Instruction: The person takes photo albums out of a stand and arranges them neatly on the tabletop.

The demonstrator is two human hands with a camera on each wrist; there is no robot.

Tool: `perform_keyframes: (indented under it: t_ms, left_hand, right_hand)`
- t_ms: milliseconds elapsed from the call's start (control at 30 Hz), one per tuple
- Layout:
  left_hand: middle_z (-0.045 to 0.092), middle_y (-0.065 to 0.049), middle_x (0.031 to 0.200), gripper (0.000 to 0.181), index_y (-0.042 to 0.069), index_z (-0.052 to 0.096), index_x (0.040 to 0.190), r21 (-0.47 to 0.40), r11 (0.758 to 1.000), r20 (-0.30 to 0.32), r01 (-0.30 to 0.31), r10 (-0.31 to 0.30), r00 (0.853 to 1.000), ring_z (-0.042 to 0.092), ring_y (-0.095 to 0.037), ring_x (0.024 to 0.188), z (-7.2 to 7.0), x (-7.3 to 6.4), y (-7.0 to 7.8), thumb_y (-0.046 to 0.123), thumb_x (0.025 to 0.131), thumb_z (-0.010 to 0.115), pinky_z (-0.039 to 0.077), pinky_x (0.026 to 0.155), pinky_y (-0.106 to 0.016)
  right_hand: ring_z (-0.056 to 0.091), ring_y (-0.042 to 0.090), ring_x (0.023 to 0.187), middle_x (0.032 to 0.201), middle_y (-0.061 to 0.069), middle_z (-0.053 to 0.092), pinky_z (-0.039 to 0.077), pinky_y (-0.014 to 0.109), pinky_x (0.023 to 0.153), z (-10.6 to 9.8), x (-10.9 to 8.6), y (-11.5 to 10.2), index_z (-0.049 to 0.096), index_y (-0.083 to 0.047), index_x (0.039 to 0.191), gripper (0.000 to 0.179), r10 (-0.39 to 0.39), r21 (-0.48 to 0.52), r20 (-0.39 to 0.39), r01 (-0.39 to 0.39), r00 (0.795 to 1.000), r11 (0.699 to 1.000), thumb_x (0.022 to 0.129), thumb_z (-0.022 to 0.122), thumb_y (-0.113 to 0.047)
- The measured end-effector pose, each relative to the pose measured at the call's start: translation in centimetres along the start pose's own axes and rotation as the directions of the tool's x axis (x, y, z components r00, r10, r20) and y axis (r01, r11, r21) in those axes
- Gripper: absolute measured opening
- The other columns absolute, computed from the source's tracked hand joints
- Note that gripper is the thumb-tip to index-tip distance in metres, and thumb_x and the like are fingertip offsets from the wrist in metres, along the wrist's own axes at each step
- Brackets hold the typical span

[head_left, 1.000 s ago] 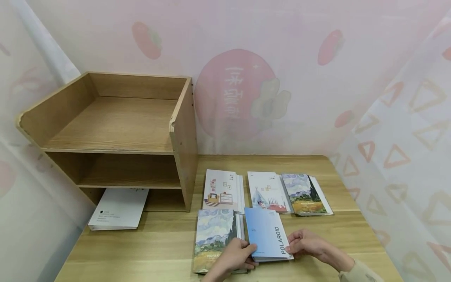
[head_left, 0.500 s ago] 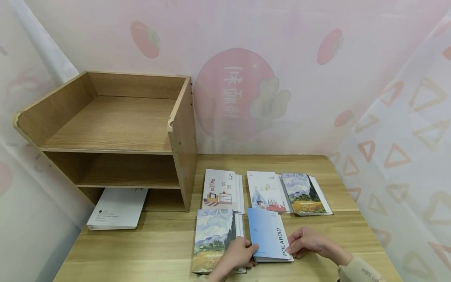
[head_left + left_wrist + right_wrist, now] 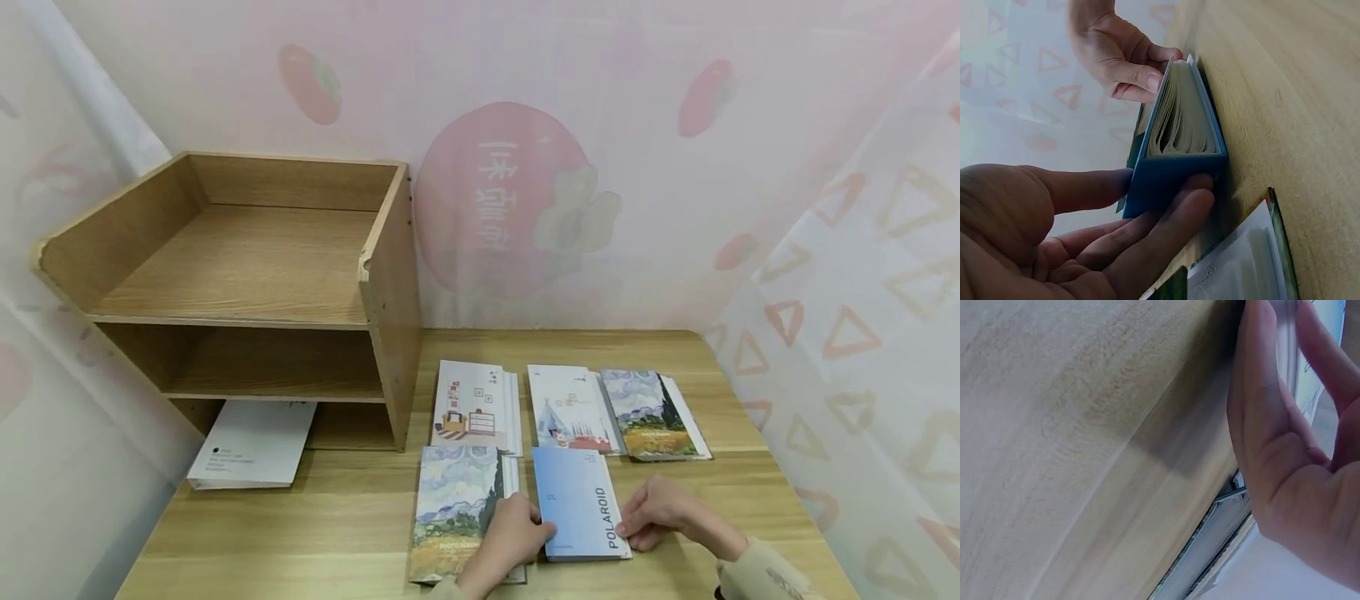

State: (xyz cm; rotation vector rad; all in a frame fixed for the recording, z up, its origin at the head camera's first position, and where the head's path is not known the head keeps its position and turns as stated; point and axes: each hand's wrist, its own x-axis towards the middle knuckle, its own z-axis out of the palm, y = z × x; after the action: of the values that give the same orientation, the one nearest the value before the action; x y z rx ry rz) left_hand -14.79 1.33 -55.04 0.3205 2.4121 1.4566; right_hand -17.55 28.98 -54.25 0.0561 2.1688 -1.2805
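Note:
A blue-and-white photo album [image 3: 576, 504] marked POLAROID lies at the front of the wooden table. My left hand [image 3: 516, 532] holds its left edge, thumb on the cover; in the left wrist view, those fingers curl against the blue spine [image 3: 1172, 181] and the page stack shows between the covers. At the opposite edge, my right hand [image 3: 660, 510] pinches the album's lower right corner between thumb and fingers. The right wrist view has this hand [image 3: 1297, 450] close above the wood. Just left, a landscape-painting photo album [image 3: 453, 508] is partly covered by my left hand.
Behind lie a white album with a furniture drawing [image 3: 468, 408], a white album with a tent drawing [image 3: 566, 400] and another landscape album [image 3: 648, 412]. On the left stands a wooden shelf [image 3: 390, 292]; a white album [image 3: 251, 446] sticks out of its lowest compartment.
The blue album has shifted a little to the right and slightly toward me, leaving a wider gap from the landscape album. Both hands have moved with it, keeping their hold.

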Motion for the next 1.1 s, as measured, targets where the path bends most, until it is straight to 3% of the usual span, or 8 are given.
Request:
perform_keyframes:
  t_ms: [267,400,500,633,900,1100]
  left_hand:
    - [0.033,0.006,0.037,0.054,0.015,0.044,0.041,0.07,0.995,-0.044,0.067,-0.064,0.997,0.035,-0.013,0.042,0.7,0.5,0.2,0.016,0.081,0.081,0.027,0.039,-0.025]
    - [0.044,0.002,0.034,0.052,0.012,0.05,0.04,0.025,0.992,-0.043,0.122,-0.121,0.992,0.045,-0.013,0.03,0.9,0.6,0.5,0.013,0.079,0.083,0.038,0.033,-0.024]
    - [0.047,0.0,0.035,0.047,0.009,0.055,0.042,0.016,0.99,-0.05,0.137,-0.136,0.989,0.052,-0.017,0.03,0.9,0.6,0.6,0.012,0.079,0.084,0.046,0.035,-0.026]
    - [0.046,0.0,0.034,0.044,0.008,0.058,0.044,0.046,0.991,-0.068,0.128,-0.125,0.99,0.054,-0.02,0.031,0.8,0.7,0.6,0.013,0.078,0.084,0.048,0.036,-0.026]
    - [0.047,-0.001,0.035,0.043,0.008,0.057,0.046,0.061,0.988,-0.044,0.145,-0.143,0.989,0.053,-0.017,0.031,0.7,0.8,0.9,0.014,0.078,0.085,0.051,0.04,-0.026]
    - [0.048,-0.001,0.035,0.041,0.007,0.058,0.048,0.051,0.987,-0.048,0.156,-0.153,0.987,0.052,-0.016,0.03,0.6,0.9,0.8,0.014,0.078,0.086,0.051,0.039,-0.026]
  right_hand:
    - [0.067,0.018,0.055,0.066,0.018,0.068,0.058,0.033,0.052,0.5,0.2,0.7,0.074,0.004,0.08,0.018,0.036,0.034,-0.086,-0.033,0.996,0.999,0.074,0.086,-0.008]
    - [0.066,0.018,0.052,0.064,0.017,0.067,0.058,0.033,0.05,0.6,-0.1,0.8,0.073,0.005,0.077,0.019,0.067,0.043,-0.129,-0.062,0.989,0.997,0.072,0.086,-0.008]
    - [0.066,0.019,0.051,0.063,0.018,0.067,0.058,0.034,0.05,0.8,0.0,0.6,0.074,0.005,0.076,0.018,0.062,0.045,-0.152,-0.056,0.986,0.997,0.072,0.087,-0.007]
    - [0.066,0.02,0.051,0.062,0.018,0.066,0.058,0.035,0.05,1.2,0.3,0.4,0.074,0.005,0.075,0.019,0.06,0.025,-0.191,-0.057,0.98,0.998,0.07,0.088,-0.007]
    - [0.065,0.019,0.048,0.059,0.015,0.065,0.057,0.033,0.047,1.4,0.3,0.3,0.072,0.004,0.072,0.018,0.112,0.004,-0.233,-0.114,0.966,0.993,0.069,0.088,-0.005]
    - [0.065,0.019,0.048,0.059,0.016,0.065,0.057,0.033,0.047,1.4,0.4,0.3,0.073,0.004,0.071,0.017,0.093,-0.006,-0.229,-0.097,0.969,0.995,0.069,0.087,-0.006]
